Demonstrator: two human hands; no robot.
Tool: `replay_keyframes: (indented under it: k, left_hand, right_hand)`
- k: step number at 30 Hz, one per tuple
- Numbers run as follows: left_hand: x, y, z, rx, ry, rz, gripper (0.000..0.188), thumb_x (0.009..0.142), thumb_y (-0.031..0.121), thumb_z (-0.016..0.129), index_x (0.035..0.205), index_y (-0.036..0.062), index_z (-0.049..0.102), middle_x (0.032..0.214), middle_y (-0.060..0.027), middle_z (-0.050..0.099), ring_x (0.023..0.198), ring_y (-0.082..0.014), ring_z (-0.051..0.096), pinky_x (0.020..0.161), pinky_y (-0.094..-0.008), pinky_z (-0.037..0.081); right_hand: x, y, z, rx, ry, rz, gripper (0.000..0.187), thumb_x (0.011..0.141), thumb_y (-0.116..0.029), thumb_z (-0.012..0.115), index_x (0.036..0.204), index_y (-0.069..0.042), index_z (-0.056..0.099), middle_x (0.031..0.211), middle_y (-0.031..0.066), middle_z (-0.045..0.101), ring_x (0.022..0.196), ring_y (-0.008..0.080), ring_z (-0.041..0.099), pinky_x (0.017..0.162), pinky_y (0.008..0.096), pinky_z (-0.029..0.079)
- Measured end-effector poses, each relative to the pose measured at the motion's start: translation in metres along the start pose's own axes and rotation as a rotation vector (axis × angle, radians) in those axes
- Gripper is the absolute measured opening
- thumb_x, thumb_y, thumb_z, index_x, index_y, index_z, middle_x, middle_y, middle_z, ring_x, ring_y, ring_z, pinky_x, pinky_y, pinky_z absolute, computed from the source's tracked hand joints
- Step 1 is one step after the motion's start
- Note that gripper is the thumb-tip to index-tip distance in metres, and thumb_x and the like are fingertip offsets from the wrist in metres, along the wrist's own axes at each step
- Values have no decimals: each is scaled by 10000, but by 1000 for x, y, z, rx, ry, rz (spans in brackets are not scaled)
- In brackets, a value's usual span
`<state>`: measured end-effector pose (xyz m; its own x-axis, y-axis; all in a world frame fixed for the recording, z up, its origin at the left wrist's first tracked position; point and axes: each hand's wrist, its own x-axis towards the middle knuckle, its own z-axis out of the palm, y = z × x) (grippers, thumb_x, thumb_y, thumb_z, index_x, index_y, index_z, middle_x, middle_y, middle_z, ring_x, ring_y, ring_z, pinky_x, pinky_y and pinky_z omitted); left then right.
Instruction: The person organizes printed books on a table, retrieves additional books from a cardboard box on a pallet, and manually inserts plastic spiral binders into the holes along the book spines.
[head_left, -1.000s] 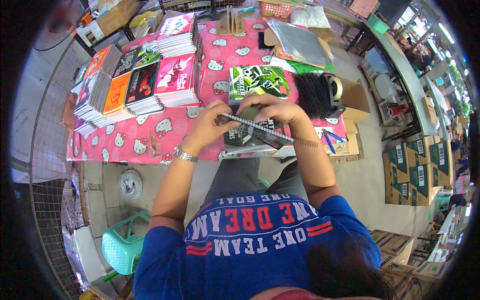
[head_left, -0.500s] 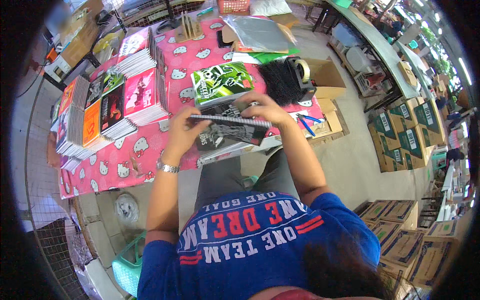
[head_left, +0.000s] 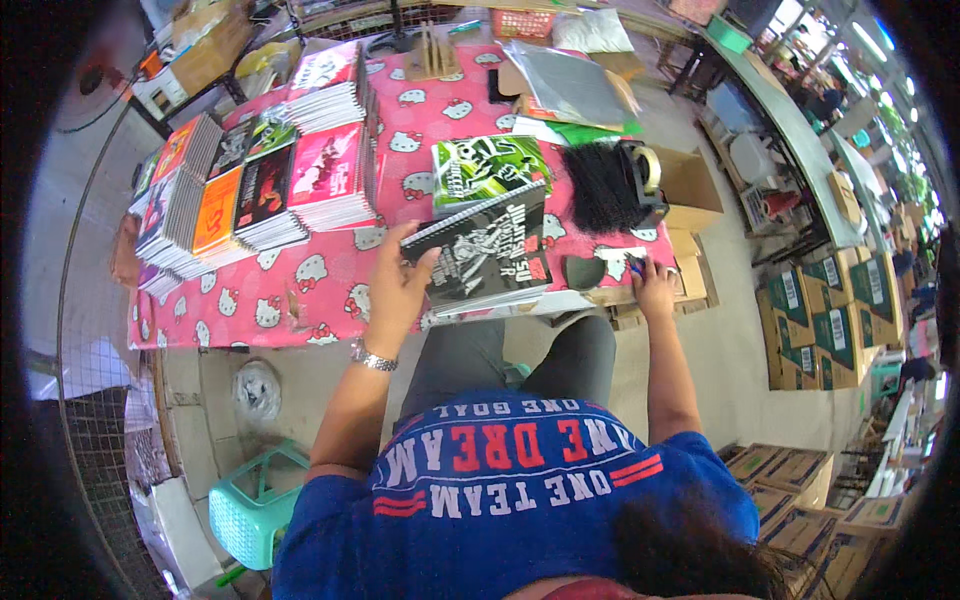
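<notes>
Pink cartoon-cat-printed cloth covered the desk, which stood in a crowded storeroom with cardboard cartons stacked along the right. Roughly seven stacks of spiral-bound notebooks filled the desk's left half, set edge to edge with almost no gap between them. One green-covered notebook lay alone near the middle. One black bristly pad sat just beside one black tape dispenser toward the right edge, where an open brown box stood.

The left hand pinched one black spiral-bound notebook with white cover art, thumb on top of the cover by the wire spine, fingers underneath, lifting it tilted over the near edge of the desk. More notebooks lay directly below it; their number could not be told. The right hand rested flat, fingers spread loosely, at the desk's near right corner beside a small dark oval piece, holding nothing. Bare cloth showed only along the near left edge. One green plastic stool stood on the floor behind the left arm.
</notes>
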<state>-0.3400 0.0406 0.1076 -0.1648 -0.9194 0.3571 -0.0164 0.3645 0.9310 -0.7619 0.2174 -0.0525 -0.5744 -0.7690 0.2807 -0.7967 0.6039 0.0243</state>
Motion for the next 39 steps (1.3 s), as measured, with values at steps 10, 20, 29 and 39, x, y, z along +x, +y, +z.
replay_keyframes:
  k: [10, 20, 29, 39]
  left_hand:
    - [-11, -9, -15, 16, -116, -69, 229, 883, 66, 630, 1105, 24, 590, 831, -23, 594, 621, -52, 543, 486, -198, 469]
    - [-13, -19, -10, -48, -52, -28, 240, 843, -47, 593, 1077, 4, 612, 854, -35, 614, 577, -66, 574, 480, -205, 462]
    - [-17, -15, -13, 73, -61, 137, 280, 812, -112, 544, 1057, -8, 629, 944, -67, 641, 617, -93, 615, 510, -206, 474]
    - [-24, -13, -21, 189, -7, 150, 203, 836, -65, 579, 1022, -17, 643, 897, -74, 649, 662, -123, 634, 542, -224, 502]
  right_hand:
    - [-41, -200, -156, 1272, 84, -306, 394, 789, -160, 709, 1158, -62, 612, 1012, 144, 613, 928, 288, 598, 809, 378, 487]
    - [-49, -271, -223, 898, 164, -681, 480, 738, -235, 739, 1175, -84, 606, 1035, 145, 568, 975, 320, 538, 834, 412, 434]
    - [-62, -274, -223, 1106, -54, -548, 430, 752, -183, 718, 1141, -51, 590, 1010, 157, 555, 921, 338, 546, 805, 408, 448]
    - [-47, -271, -229, 1273, -630, -393, 343, 831, -192, 672, 1121, -27, 592, 1023, 150, 594, 923, 244, 592, 764, 375, 476]
